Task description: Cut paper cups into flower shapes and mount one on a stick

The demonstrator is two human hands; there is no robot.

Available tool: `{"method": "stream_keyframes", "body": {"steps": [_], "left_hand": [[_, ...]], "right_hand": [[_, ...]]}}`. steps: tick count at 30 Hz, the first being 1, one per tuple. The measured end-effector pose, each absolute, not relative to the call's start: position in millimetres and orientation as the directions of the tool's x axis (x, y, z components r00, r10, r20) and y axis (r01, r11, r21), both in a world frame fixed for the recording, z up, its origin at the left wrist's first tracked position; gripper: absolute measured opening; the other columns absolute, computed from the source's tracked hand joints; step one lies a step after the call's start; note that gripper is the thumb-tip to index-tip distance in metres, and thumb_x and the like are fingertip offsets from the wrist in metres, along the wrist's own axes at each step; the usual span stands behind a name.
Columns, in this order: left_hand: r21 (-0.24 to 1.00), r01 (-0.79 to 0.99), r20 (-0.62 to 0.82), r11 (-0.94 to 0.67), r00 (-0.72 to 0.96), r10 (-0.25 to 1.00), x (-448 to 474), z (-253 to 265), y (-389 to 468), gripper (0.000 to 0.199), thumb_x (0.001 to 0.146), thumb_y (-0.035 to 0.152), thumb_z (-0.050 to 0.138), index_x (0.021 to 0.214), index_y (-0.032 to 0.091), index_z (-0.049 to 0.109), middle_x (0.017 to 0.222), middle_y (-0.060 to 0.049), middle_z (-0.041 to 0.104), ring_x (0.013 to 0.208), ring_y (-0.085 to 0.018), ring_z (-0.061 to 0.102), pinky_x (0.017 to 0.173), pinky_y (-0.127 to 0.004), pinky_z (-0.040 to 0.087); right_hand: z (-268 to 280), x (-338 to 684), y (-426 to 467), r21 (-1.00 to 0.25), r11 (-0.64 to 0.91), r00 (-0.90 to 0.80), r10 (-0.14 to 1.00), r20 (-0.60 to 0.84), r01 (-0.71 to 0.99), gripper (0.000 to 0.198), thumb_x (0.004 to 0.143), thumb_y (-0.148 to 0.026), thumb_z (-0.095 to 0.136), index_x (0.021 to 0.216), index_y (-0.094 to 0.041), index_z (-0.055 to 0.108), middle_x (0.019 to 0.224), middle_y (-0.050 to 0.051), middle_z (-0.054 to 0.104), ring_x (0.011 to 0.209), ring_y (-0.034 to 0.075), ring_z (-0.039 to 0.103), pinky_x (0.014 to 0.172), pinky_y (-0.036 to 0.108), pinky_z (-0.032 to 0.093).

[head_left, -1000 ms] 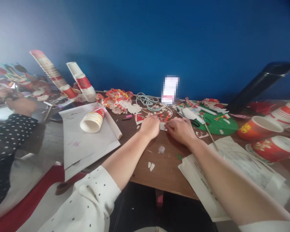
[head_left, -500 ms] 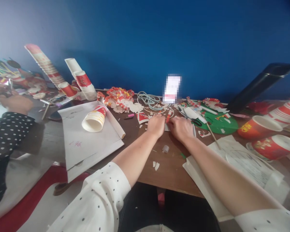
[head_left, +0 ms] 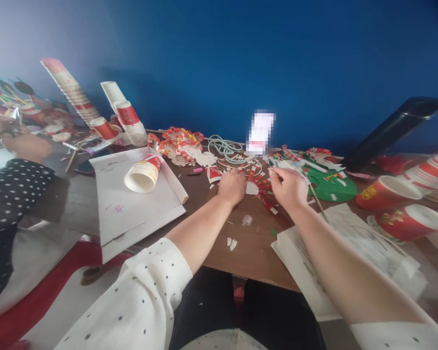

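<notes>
Head view is showing a cut cup (head_left: 251, 188) lying flat on the tabletop (head_left: 211, 248) between the person's two hands, its red-and-white strips splaying out around a round white base. The left hand (head_left: 232, 186) is resting at the base's left side, its fingers curling down; I can't tell from here whether they are gripping anything. The right hand (head_left: 289, 186) is hovering or resting just over the strips' right side, half closed, thumb near the forefinger, and I can't make out anything between them.

Nearer the edge, a small clear cap (head_left: 247, 220) and two white scraps (head_left: 231, 244) are lying loose. Beyond the hands, a pale cord (head_left: 224, 146) is coiling beside a blurred-out bright screen (head_left: 261, 132). Over on the left, paper cups (head_left: 142, 176) are lying nested on white sheets (head_left: 131, 223), while a neighbour's hand (head_left: 27, 147) is showing past a dark dotted sleeve (head_left: 18, 192). A green disc (head_left: 336, 189) is lying on the right.
</notes>
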State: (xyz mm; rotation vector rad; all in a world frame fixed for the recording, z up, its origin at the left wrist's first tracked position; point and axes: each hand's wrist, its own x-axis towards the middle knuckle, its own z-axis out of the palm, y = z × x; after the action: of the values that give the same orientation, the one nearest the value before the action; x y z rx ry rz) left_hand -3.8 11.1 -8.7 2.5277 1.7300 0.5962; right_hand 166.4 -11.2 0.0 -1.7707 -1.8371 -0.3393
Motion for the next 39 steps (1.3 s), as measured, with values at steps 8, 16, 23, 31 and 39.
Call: {"method": "stream_keyframes", "body": {"steps": [8,16,23,31,39], "left_hand": [[0.233,0.89,0.307,-0.393,0.316,0.898,1,-10,9,0.025,0.089,0.019,0.041,0.089,0.013,0.066,0.099,-0.011,0.063,0.095,-0.022,0.057,0.085,-0.032,0.043],[0.224,0.903,0.255,-0.367,0.309,0.916,5,-5,6,0.027,0.087,0.011,0.038,0.09,0.012,0.066,0.098,-0.012,0.063,0.093,-0.023,0.058,0.083,-0.033,0.044],[0.402,0.849,0.41,-0.343,0.167,0.896,-11,-10,15,0.035,0.094,0.027,0.036,0.111,0.016,0.065,0.11,-0.009,0.064,0.099,-0.019,0.059,0.088,-0.029,0.045],[0.188,0.824,0.291,-0.534,0.472,0.832,-4,5,-5,0.037,0.088,0.013,0.039,0.118,0.01,0.06,0.128,-0.015,0.058,0.122,-0.023,0.05,0.104,-0.034,0.036],[0.029,0.847,0.096,-0.531,0.526,0.845,0,17,-14,0.033,0.086,0.009,0.04,0.108,0.008,0.064,0.114,-0.016,0.064,0.112,-0.026,0.056,0.103,-0.04,0.037]], "right_hand": [[-1,140,-17,-0.019,0.106,-0.096,0.949,0.3,0.994,0.026,0.088,-0.034,0.048,0.092,-0.025,0.072,0.09,0.006,0.069,0.085,0.021,0.06,0.072,0.03,0.036],[5,126,-13,0.101,0.11,-0.13,0.967,0.218,0.989,0.025,0.087,-0.02,0.046,0.092,-0.013,0.069,0.094,0.016,0.068,0.092,0.027,0.06,0.077,0.036,0.039],[3,157,-15,-0.233,0.052,0.04,0.926,0.376,0.971,0.037,0.093,-0.036,0.037,0.105,-0.024,0.069,0.1,0.006,0.069,0.089,0.023,0.061,0.072,0.031,0.041],[6,149,-32,-0.117,0.271,-0.216,0.912,0.349,0.955,0.029,0.091,-0.032,0.044,0.109,-0.029,0.066,0.108,0.003,0.069,0.105,0.022,0.056,0.089,0.036,0.032],[-1,127,-39,0.037,0.272,-0.272,0.931,0.242,0.962,0.028,0.09,-0.025,0.041,0.1,-0.022,0.067,0.107,0.009,0.067,0.106,0.026,0.054,0.103,0.051,0.014]]}}
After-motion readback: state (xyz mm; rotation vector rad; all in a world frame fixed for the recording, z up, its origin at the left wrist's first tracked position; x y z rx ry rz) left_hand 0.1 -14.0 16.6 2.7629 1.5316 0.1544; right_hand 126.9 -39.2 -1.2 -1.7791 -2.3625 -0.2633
